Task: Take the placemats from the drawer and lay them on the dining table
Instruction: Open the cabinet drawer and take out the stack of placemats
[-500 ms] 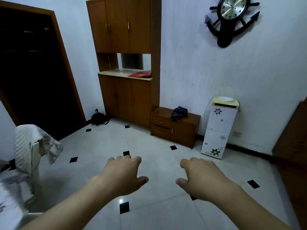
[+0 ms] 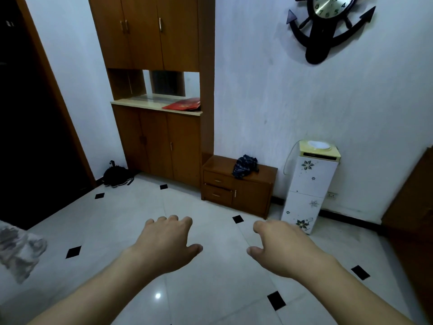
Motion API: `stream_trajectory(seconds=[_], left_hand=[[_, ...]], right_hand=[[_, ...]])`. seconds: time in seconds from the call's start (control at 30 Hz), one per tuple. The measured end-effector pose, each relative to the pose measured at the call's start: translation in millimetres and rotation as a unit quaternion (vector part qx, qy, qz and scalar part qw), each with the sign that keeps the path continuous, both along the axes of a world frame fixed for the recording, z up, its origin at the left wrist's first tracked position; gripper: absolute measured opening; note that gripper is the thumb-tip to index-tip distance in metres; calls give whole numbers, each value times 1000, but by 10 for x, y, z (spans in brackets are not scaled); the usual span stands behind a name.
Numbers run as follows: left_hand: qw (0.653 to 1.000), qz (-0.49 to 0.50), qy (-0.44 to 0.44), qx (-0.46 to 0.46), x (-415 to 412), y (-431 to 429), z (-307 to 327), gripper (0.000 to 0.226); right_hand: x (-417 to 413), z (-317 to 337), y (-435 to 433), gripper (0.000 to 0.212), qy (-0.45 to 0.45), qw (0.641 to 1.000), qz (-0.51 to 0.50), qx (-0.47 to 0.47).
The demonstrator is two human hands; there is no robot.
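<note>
Left hand and right hand hover over the tiled floor, fingers loosely curled, holding nothing. The low drawer cabinet stands far ahead, drawers closed.

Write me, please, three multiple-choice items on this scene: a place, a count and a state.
1. The dark cloth lies: A on the low cabinet; B on a sofa; C on a stool.
2. The drawers in the low cabinet number: A one; B two; C four.
3. The left hand and right hand: A hold placemats; B grip a handle; C hold nothing.
Answers: A, it sits on the cabinet top; B, two stacked fronts with handles; C, both hands hover empty.
</note>
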State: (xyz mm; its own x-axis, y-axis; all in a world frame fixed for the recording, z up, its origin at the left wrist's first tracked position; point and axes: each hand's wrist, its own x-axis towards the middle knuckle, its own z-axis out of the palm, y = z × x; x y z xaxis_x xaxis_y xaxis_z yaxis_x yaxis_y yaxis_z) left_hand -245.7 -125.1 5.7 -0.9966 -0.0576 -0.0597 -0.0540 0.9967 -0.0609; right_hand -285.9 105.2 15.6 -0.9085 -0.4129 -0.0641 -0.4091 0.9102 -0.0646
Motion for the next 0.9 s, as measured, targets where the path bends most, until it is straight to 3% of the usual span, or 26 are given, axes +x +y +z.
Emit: stream_trajectory(seconds=[0.6, 0.9], left_hand=[[996, 75, -33, -39, -3525, -578, -392, 56], [997, 41, -46, -35, -5234, -1297, -710, 55]], right_hand=[[-3898, -449, -685, 39, -15, 996, 82, 17], [-5531, -735, -1397, 43, -35, 996, 69, 34]])
